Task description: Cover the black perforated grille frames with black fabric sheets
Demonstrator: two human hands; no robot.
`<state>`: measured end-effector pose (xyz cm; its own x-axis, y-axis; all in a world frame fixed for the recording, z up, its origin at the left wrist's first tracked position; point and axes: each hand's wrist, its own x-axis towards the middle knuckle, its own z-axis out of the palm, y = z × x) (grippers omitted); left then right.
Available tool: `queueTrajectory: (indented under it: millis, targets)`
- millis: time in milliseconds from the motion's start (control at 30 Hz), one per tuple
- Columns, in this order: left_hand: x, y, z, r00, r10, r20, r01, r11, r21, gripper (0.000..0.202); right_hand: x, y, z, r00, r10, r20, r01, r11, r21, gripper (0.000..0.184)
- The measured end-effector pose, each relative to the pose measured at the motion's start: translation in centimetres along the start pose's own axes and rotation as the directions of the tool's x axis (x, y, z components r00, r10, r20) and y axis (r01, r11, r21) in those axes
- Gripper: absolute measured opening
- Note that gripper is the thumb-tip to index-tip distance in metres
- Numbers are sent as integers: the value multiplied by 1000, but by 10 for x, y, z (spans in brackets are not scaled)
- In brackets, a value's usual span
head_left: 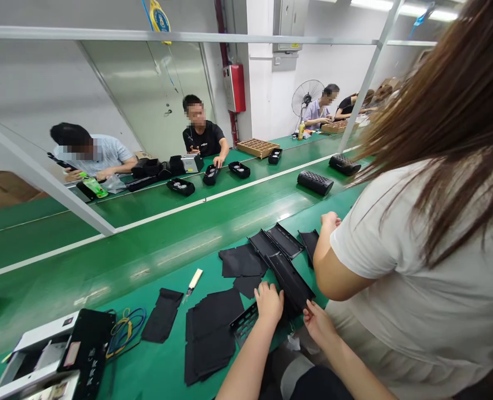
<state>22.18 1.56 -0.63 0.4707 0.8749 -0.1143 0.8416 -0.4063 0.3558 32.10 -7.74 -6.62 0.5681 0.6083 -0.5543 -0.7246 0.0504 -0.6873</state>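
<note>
Clock centred on the held black panel, 12 pointing away from the wearer. Black panel [288, 278]: long, channel-shaped, aslant, its near end at the bench [123, 378] edge. Right hand [319, 322], between 4 and 5: thumb and fingers pinch the panel's near corner. Left hand [270, 303], between 7 and 8: fingers curled beside the panel's left side, over the upper end of a slotted black part [245, 325]; cannot tell whether it grips either.

At 8: stack of black sheets [210, 328], edges uneven. Beyond it, between 8 and 9: cable coil [125, 330], blue and yellow, beside a black-and-white machine [75, 355]; also a lone black sheet [163, 315]. At 9: cutter [194, 280], pale handle.

At 10: more black sheets [240, 261]. At 12, close by: another channel panel [285, 239]. At 2: co-worker in a white top [396, 239], forearm on the bench side.

Farther, toward 1: two perforated black housings [315, 182]. Across the green surface, at 11: co-worker in black [204, 139], one hand on an open black housing [211, 174]. Between 11 and 12: compartmented tray [258, 148].
</note>
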Motion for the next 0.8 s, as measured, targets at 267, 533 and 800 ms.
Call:
queueTrajectory:
  millis: [267,533,800]
  targets:
    - [23,5,14,990,-65,123,63,998,20,34,-7,-2,-15,999,31,-36,-27,992,121,27]
    - [22,-1,8,968,-167,188,167,986,17,29,-10,-6,-12,995,50,-81,-31,975,220,23]
    - [16,-13,8,957,-214,196,211,977,36,28,-9,3,-18,981,64,-181,-5,950,312,17]
